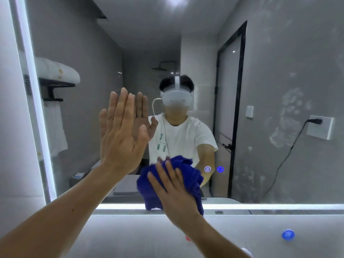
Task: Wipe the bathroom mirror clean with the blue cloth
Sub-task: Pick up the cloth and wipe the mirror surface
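1. Our left hand [121, 131] lies flat on the mirror [279, 53], fingers straight and close together, and its reflection meets it at the fingertips. We judge it is there as a brace, to steady us while we lean over the counter [130, 235].
2. Our right hand [173, 190] presses the blue cloth [188, 170] against the glass with the fingers spread and fairly straight. It pushes the cloth and does not clutch it, which puts even pressure behind a wide patch.
3. The cloth is bunched up low in the middle of the mirror, and its bottom fold hangs over the light strip [260, 206] along the lower edge. The bunching gives a thick pad, but only part of the cloth touches the glass.
4. Two touch buttons [214, 169] glow just right of the cloth. A pass that way could set them off.
5. Pale smudges [290, 108] cover the right side of the mirror, well apart from the cloth, so we reckon most of the wiping is not yet done.
6. The bracing palm may leave its own print, so that spot will want a pass too.
7. A blue cap [288, 235] sits on the counter at the right, clear of both arms.
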`<state>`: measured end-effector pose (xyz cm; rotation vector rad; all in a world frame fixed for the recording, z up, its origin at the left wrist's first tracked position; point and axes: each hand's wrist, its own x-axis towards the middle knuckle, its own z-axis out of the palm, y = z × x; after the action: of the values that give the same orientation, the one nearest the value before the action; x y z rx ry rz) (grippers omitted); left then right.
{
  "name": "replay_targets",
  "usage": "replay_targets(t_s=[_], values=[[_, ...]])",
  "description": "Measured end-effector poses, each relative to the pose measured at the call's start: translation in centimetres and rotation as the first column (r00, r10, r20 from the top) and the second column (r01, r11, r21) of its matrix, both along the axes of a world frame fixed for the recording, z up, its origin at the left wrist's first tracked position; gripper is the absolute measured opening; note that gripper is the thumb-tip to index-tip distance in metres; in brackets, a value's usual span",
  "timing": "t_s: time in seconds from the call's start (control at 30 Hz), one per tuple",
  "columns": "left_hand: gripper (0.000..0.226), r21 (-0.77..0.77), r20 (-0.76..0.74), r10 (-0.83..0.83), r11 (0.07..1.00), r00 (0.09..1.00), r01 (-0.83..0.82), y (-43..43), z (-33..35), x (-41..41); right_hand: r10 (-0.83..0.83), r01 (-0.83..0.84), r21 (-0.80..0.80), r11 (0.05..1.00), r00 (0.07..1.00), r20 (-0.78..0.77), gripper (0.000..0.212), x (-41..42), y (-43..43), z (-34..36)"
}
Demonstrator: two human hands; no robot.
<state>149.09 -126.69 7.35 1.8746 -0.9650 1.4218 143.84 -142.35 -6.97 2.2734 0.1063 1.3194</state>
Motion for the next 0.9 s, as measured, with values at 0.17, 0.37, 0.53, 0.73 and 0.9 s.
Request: replay_targets(t_s=[0.17, 0.37, 0.53, 0.73, 0.9], values=[[0.066, -0.041, 0.024, 0.019, 0.999, 1.000, -0.018, 1.0, 0.4, -0.2, -0.009, -0.081, 0.293, 0.953, 0.956, 0.294, 0.079, 2.0, 0.9, 13.0], [0.066, -0.029, 0.016, 0.048, 0.998, 0.999, -0.047, 1.0, -0.4, 0.1, 0.009, -0.124, 0.345, 0.930, 0.949, 0.317, 0.080, 3.1, 2.3, 10.3], [0.066, -0.034, 0.028, 0.017, 0.999, 0.999, -0.016, 0.9, -1.0, -0.5, -0.009, -0.009, 0.255, 0.967, 0.997, 0.070, 0.113, 2.0, 1.5, -2.9], [0.066, -0.016, 0.028, 0.017, 1.000, 0.999, -0.016, 0.7, -1.0, -0.4, -0.001, -0.001, 0.224, 0.975, 1.000, 0.006, 0.106, 1.1, 1.1, -3.5], [0.069, 0.016, -0.022, 0.071, 0.997, 0.997, -0.071, 0.5, -2.2, 0.6, 0.030, -0.111, 0.326, 0.939, 0.969, 0.245, 0.092, 2.1, 1.4, 7.8]])
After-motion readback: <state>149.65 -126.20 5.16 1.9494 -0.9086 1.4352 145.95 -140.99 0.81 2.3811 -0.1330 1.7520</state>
